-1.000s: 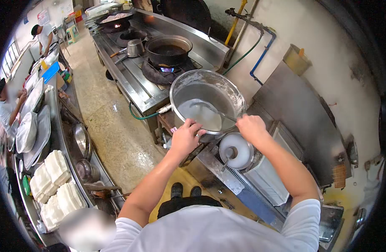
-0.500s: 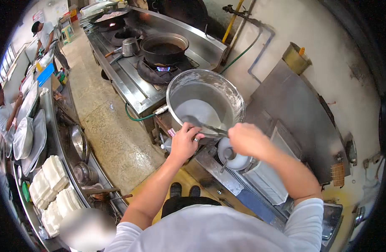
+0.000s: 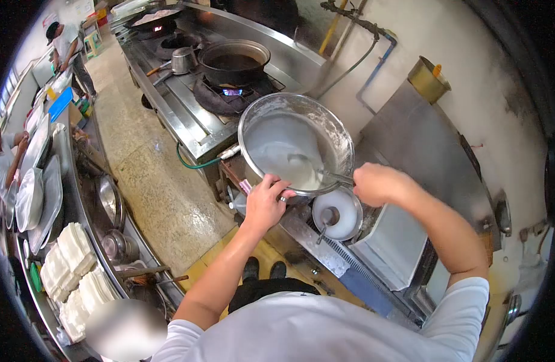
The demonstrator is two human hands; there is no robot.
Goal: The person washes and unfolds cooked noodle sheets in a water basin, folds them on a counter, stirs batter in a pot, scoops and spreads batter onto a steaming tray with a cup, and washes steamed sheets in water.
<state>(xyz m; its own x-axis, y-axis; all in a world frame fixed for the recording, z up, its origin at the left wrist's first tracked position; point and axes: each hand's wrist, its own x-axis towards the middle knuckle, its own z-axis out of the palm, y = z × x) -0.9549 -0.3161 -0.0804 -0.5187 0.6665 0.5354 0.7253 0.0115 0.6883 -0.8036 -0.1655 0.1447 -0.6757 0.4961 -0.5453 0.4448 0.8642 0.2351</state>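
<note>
A large steel mixing bowl [image 3: 341, 130] stands in front of me, with milky white liquid [image 3: 271, 148] inside and pale residue on its inner wall. My left hand [image 3: 268, 198] is closed on its near rim; a ring shows on one finger. In my right hand [image 3: 377, 183], a long-handled metal utensil [image 3: 335, 177] slants over the rim into the liquid. Its head is blurred and partly under the surface, so I cannot tell its exact kind. Just below the bowl sits a smaller round pot [image 3: 350, 211] of whitish liquid with a ladle [image 3: 329, 216] in it.
A dark pan [image 3: 235, 60] sits over a lit burner [image 3: 231, 92] beyond the bowl. On the steel stove lies a metal dipper [image 3: 182, 61]. White foam boxes [image 3: 72, 256] are stacked on the left counter. Two people work at far left. A brass-coloured pot [image 3: 429, 81] stands at right.
My right hand has moved right and slightly up with the utensil, whose head swept rightward through the liquid. My left hand stays on the rim.
</note>
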